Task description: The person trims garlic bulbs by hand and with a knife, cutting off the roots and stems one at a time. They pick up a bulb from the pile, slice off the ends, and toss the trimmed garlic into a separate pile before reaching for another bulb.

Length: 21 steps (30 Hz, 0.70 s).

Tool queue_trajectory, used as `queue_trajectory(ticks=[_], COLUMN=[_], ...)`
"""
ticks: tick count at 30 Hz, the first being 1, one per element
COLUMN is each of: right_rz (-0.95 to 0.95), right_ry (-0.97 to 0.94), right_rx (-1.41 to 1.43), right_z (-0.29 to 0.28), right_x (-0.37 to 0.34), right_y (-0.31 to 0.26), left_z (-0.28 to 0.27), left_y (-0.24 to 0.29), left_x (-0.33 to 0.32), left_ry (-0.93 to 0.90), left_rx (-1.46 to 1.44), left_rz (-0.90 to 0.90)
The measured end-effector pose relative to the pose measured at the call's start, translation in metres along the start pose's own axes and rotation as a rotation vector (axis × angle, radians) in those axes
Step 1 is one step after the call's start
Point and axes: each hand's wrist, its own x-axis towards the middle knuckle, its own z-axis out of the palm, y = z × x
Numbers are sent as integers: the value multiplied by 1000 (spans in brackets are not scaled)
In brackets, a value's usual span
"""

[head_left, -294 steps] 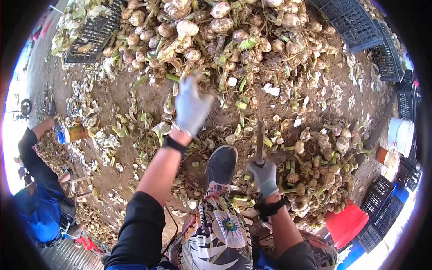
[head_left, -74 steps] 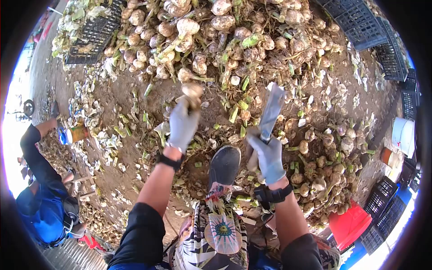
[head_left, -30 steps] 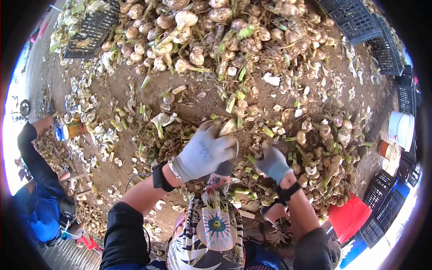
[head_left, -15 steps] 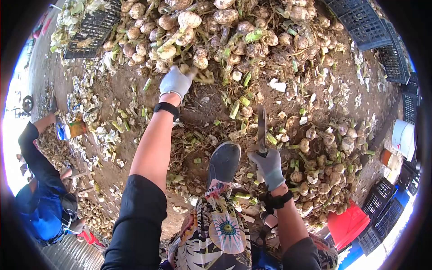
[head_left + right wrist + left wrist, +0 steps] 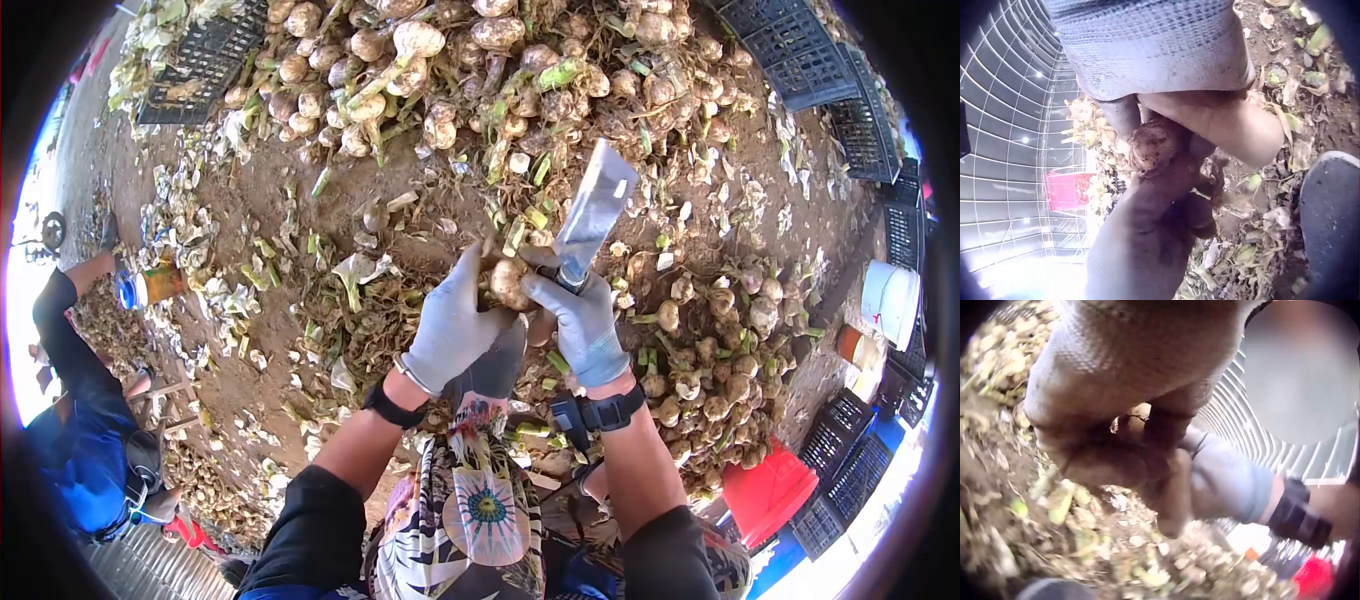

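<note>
In the head view a dirty garlic bulb [image 5: 508, 284] is between the two gloved hands, above the shoe. The left hand [image 5: 455, 325] grips it from the left, fingers curled round it. My right hand [image 5: 582, 325] holds a broad-bladed knife [image 5: 597, 212] by its handle, blade pointing up and away, while its thumb side touches the bulb. In the right wrist view the bulb [image 5: 1152, 147] shows between both gloves. The left wrist view has the left glove [image 5: 1129, 362] close up, with the right glove [image 5: 1229, 478] behind it; the bulb is mostly hidden there.
A large heap of bulbs with stems [image 5: 500, 60] lies at the top, a smaller pile [image 5: 715, 380] at the right. Black crates [image 5: 785, 50], a white bucket [image 5: 890, 305] and a red container [image 5: 768, 495] stand right. Another person [image 5: 90, 450] is at the left.
The left hand has come back from the big heap with a bulb, meeting the right hand above the shoe. The knife has risen and turned, its flat side now showing.
</note>
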Motion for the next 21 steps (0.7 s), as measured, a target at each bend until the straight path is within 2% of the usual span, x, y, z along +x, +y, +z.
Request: queue_trajectory(ticks=[1,2,3,4,5,6,7,8,9,10,11,12,14,15,17,18,20,21], right_rz=[1,-104,-210,-317,-292,-287,-384,-481,-548,-549,-579,-608,-562,-557,-552,-542,-537,-549], right_ry=[-2,-13,-25,-34,72,72,89,106,93,97,71,43,62,44,27,27,33,39], right_rx=[0,-115,-231,-347,-523,-526,-897,-1269,-1416,-1418,-1432,-1445,-1484,-1475,-1466,-1462,-1461,-1430], right_z=[1,3,3,4,1,-3,-5,-7,-4,-3,-1,0,1,1,2,5,6,6], right_x=[-1,-3,-4,-6,-12,-17,-22,-26,-27,-29,-33,-36,-35,-34,-36,-40,-43,-43], right_y=[2,6,10,11,9,7,4,3,8,5,0,-3,-1,1,1,1,1,1], left_z=[-5,-10,-12,-15,-18,-20,-22,-19,-13,-12,-14,-13,-10,-9,-11,-10,-12,-12], left_y=[1,2,5,5,4,3,3,-3,-14,-15,-18,-18,-19,-23,-28,-30,-23,-20], left_x=[-3,-4,-4,-3,-2,-3,-4,-9,-16,-16,-15,-18,-24,-26,-27,-29,-19,-19], left_ry=[-125,-248,-264,-263,-238,-214,-208,-210,-237,-263,-307,-310,-242,-242,-268,-267,-270,-270], left_rx=[-361,-722,-816,-816,-737,-660,-826,-830,-916,-1000,-759,-758,-1107,-1106,-899,-900,-584,-584], left_rz=[-224,-447,-496,-495,-472,-452,-432,-434,-367,-298,-212,-215,-374,-374,-325,-330,-170,-169])
